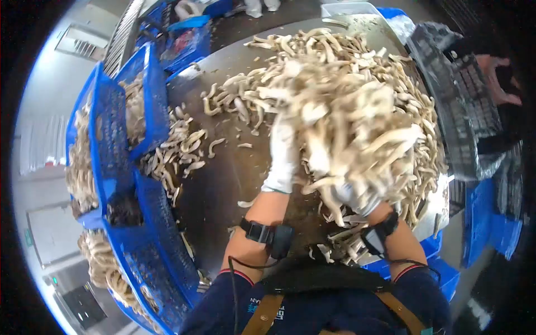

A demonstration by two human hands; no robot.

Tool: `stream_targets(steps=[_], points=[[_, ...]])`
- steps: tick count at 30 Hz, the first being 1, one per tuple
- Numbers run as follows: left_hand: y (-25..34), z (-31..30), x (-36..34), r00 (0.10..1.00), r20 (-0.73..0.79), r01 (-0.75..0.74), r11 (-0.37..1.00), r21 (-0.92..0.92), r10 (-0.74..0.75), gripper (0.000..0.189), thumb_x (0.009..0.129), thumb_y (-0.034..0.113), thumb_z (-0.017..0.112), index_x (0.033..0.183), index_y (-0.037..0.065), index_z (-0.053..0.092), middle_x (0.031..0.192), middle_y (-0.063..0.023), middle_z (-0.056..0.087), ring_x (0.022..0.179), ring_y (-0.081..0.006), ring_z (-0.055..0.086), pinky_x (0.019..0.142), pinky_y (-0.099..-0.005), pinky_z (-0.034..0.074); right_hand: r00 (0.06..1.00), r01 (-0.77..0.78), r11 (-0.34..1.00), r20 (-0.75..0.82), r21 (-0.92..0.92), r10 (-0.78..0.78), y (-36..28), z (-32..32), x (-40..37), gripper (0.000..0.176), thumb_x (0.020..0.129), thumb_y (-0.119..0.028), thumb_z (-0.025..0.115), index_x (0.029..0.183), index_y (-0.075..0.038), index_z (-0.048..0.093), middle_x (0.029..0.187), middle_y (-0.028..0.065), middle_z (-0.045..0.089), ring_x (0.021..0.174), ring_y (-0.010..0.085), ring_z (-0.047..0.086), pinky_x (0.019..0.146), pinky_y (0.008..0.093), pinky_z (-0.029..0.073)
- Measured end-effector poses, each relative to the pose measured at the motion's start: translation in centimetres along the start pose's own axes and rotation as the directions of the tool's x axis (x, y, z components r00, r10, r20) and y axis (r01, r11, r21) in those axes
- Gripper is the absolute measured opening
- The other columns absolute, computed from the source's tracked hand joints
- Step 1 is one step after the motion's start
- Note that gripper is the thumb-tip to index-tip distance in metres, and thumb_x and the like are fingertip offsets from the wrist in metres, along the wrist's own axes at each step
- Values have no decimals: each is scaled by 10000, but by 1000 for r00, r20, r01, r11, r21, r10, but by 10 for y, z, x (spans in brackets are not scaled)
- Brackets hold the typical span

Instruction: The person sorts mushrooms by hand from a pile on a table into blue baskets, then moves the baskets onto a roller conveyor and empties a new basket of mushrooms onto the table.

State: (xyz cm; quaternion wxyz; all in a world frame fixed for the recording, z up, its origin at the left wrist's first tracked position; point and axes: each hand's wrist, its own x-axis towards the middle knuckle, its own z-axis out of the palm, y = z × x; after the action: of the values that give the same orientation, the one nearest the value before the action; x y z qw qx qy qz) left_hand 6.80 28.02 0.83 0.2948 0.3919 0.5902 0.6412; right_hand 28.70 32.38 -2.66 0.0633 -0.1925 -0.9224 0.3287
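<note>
Above the table (pixel 223 173), the person's left hand (pixel 283 148) and right hand (pixel 356 196) work apart among mushrooms (pixel 349 111) — likely light, snappable, best scooped underneath — finger closure unclear.

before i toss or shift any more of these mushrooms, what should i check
1. Both hands gloved: ok, left hand and right hand are in white.
2. Secure hold on the mushrooms: cannot tell, blur and overlap hide the fingers.
3. Loose pieces gathered in: not ok, some lie scattered beside the blue crates.
4. Bare space on the metal table: ok, left of the main heap.
5. Wrist straps on: ok, one on each arm.
</note>
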Motion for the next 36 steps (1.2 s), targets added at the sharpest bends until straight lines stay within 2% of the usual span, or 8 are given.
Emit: stream_targets(steps=[5, 7, 8, 10, 13, 21, 31, 36], points=[[81, 17, -4, 973, 52, 201, 941, 271, -223, 505, 929, 346, 520, 1290, -4, 482, 1275, -233, 506, 1172, -365, 481, 1019, -404, 370, 995, -83, 995, -52, 47, 86, 14, -80, 52, 612, 938, -234, 475, 1461, -5, 253, 1448, 165, 384, 1322, 254, 397, 1070, 349, 347], [77, -9, -31, 987, 61, 96, 858, 505, -146, 557, 923, 348, 521, 1339, -12, 432, 1277, -236, 521, 1193, -349, 494, 1009, -395, 389, 979, -26, 528, -85, 849, 185, -66, -130, 57, 631, 928, -226, 475, 1460, 32, 255, 1487, 180, 341, 1362, 272, 345, 1133, 348, 246], [74, -31, -55, 991, 72, 57, 832, 553, -115, 592, 925, 354, 513, 1367, -23, 395, 1255, -233, 549, 1185, -328, 516, 996, -386, 407, 958, -8, 935, -264, 355, 109, -33, -131, 68, 631, 908, -195, 483, 1448, 54, 273, 1472, 199, 360, 1363, 273, 342, 1127, 349, 255], [120, -68, -115, 970, 112, 122, 826, 551, -218, 581, 929, 361, 502, 1361, -15, 405, 1256, -249, 535, 1198, -347, 503, 1011, -388, 395, 982, -29, 800, -134, 599, 136, -61, -153, 61, 596, 957, -270, 473, 1480, -54, 283, 1467, 164, 386, 1289, 242, 438, 1040, 327, 366], [155, -128, -231, 974, -26, 173, 663, 729, -226, 585, 931, 379, 488, 1387, 21, 403, 1258, -215, 539, 1161, -326, 525, 1006, -373, 395, 826, 134, 752, -346, -645, -444, -87, -120, 18, 451, 937, -145, 476, 1374, -51, 420, 1175, 185, 588, 871, 195, 618, 779, 365, 533], [228, -184, -507, 769, -367, 636, 687, 352, -524, 523, 956, 309, 516, 1364, -12, 447, 1339, -140, 517, 1228, -212, 468, 1055, -306, 341, 485, 870, 355, 472, -341, -736, -102, 85, -148, 306, 726, -339, 611, 921, -116, 687, 1179, 131, 578, 1142, 371, 513, 1013, 634, 296], [268, -317, -639, 169, -964, 535, 841, -86, -206, 372, 928, 347, 502, 790, 25, 626, 677, -47, 603, 581, -132, 545, 580, -311, 456, 883, 437, 771, 56, -463, -467, -135, 29, 0, 225, 795, -153, 593, 998, -56, 602, 1029, 138, 611, 930, 319, 591, 884, 430, 447], [263, -517, -685, 27, -999, 82, 996, 23, 21, 610, 931, 471, 504, 1302, -12, 468, 1276, -169, 510, 995, -255, 559, 790, -383, 505, 864, 503, 834, -147, 228, -481, -371, 45, -6, 359, 858, -139, 619, 1190, -17, 555, 1004, 161, 625, 895, 266, 623, 776, 373, 510]])
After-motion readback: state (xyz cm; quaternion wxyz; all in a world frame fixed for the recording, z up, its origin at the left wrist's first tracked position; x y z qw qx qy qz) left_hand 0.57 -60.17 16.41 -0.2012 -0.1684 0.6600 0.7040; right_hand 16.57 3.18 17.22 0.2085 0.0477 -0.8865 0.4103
